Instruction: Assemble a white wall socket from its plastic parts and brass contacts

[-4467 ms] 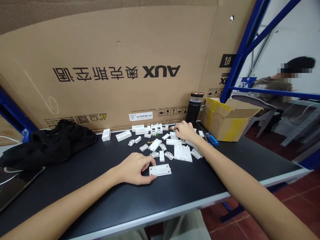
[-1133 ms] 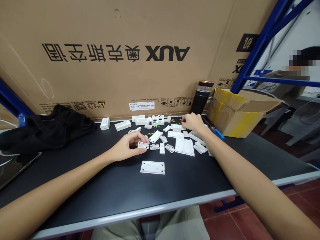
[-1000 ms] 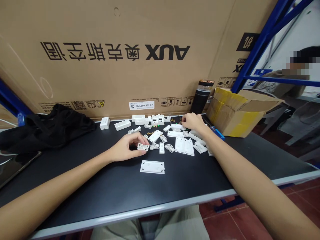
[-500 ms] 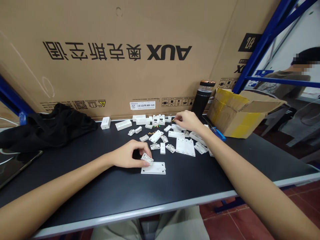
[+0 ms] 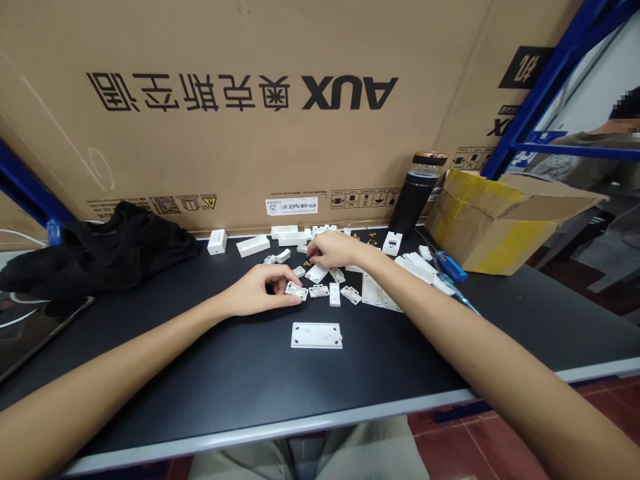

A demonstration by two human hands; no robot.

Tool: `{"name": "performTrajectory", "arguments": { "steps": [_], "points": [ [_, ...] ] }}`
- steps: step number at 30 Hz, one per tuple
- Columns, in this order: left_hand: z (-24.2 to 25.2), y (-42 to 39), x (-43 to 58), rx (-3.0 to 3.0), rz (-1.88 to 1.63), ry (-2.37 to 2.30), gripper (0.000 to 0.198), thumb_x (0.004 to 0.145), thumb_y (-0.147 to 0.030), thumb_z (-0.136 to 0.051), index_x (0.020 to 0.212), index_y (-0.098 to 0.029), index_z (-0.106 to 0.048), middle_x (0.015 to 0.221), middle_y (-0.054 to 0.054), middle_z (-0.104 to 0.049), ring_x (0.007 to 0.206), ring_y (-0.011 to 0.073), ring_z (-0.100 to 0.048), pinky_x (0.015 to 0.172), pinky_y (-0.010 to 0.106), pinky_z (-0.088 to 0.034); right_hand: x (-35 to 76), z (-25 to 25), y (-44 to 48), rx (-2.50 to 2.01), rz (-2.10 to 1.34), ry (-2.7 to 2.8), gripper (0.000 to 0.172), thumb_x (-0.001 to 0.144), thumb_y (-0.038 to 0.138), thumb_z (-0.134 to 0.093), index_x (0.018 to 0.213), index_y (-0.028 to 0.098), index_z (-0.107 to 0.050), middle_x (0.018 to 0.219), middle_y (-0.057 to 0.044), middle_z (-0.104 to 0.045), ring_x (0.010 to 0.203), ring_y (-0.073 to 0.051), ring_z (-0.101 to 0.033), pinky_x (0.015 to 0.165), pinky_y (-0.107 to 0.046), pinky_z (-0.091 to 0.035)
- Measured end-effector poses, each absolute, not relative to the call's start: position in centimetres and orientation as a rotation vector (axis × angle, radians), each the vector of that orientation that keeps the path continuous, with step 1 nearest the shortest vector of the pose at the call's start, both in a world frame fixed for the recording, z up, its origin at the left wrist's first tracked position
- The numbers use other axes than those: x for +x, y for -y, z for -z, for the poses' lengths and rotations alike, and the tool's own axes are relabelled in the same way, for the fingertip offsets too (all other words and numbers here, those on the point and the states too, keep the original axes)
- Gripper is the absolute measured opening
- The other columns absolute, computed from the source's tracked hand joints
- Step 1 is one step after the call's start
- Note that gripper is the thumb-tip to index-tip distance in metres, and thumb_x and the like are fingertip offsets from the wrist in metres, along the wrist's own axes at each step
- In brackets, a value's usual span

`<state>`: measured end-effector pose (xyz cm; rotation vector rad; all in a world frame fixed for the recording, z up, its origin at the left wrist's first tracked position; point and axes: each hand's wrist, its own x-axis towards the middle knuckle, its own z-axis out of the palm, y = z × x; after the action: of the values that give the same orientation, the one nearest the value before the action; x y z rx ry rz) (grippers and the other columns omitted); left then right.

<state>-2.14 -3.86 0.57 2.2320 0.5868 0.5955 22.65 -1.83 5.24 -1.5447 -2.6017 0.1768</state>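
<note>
My left hand point(image 5: 260, 291) pinches a small white plastic housing point(image 5: 297, 291) between thumb and fingers, its hollow side facing up. Over the pile of parts, my right hand point(image 5: 333, 249) points its closed fingertips down beside small brass pieces point(image 5: 307, 264); whatever they grip is too small to make out. A flat white plate point(image 5: 317, 336) with holes in its corners lies on the table in front of both hands. Close by are a little white block point(image 5: 335, 295) and several similar housings point(image 5: 351, 295). My right forearm partly covers larger white plates point(image 5: 375, 293).
White boxes point(image 5: 253, 246) line the back, before a big cardboard carton point(image 5: 200, 153). At right stand a black bottle point(image 5: 417, 193) and an open cardboard box point(image 5: 500, 227), with a blue-handled tool point(image 5: 453, 265) near them. Black cloth point(image 5: 110, 250) lies left. A person point(image 5: 595, 160) is beyond the rack.
My right hand has moved left and nearer, from the back of the pile to the brass pieces. My left hand has lifted the housing away from the flat plate, toward the pile.
</note>
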Motion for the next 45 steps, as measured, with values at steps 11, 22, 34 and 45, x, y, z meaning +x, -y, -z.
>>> {"name": "performTrajectory", "arguments": {
  "steps": [11, 22, 34, 45],
  "points": [
    [-0.9, 4.3, -1.8, 2.399, -0.565, -0.574, 0.028, 0.089, -0.044, -0.075, 0.104, -0.02, -0.073, 0.078, -0.001, -0.066, 0.064, 0.0107, -0.055, 0.063, 0.024, -0.046, 24.0, -4.6, 0.4, -1.667, -0.028, 2.562, 0.027, 0.078, 0.011, -0.06, 0.091, 0.021, -0.08, 0.09, -0.005, -0.077, 0.079, -0.019, -0.066, 0.065, -0.031, -0.04],
    [-0.5, 4.2, -1.9, 2.531, -0.513, -0.56, 0.031, 0.094, -0.051, -0.07, 0.108, -0.024, -0.073, 0.086, 0.0, -0.061, 0.068, 0.0117, -0.052, 0.067, 0.025, -0.042, 23.5, -4.7, 0.5, -1.738, 0.068, 2.549, 0.018, 0.079, 0.01, -0.06, 0.081, 0.019, -0.076, 0.088, -0.009, -0.075, 0.079, -0.022, -0.065, 0.065, -0.033, -0.038],
    [-0.4, 4.2, -2.1, 2.573, -0.538, -0.534, 0.029, 0.095, -0.048, -0.068, 0.109, -0.022, -0.071, 0.089, 0.001, -0.065, 0.067, 0.012, -0.051, 0.066, 0.025, -0.043, 23.3, -5.8, 1.7, -1.71, -0.054, 2.423, 0.01, 0.077, 0.022, -0.06, 0.077, 0.017, -0.069, 0.077, -0.008, -0.07, 0.068, -0.019, -0.06, 0.06, -0.032, -0.035],
    [-1.7, 9.0, -0.2, 2.584, -0.793, 0.102, 0.022, 0.092, -0.026, -0.075, 0.11, -0.017, -0.065, 0.098, 0.008, -0.074, 0.09, 0.0192, -0.068, 0.083, 0.032, -0.054, 25.2, -6.8, 6.4, -1.39, -0.578, 2.287, 0.007, 0.068, 0.018, -0.064, 0.074, 0.018, -0.062, 0.069, 0.0, -0.068, 0.065, -0.015, -0.064, 0.062, -0.026, -0.047]
  ]
}}
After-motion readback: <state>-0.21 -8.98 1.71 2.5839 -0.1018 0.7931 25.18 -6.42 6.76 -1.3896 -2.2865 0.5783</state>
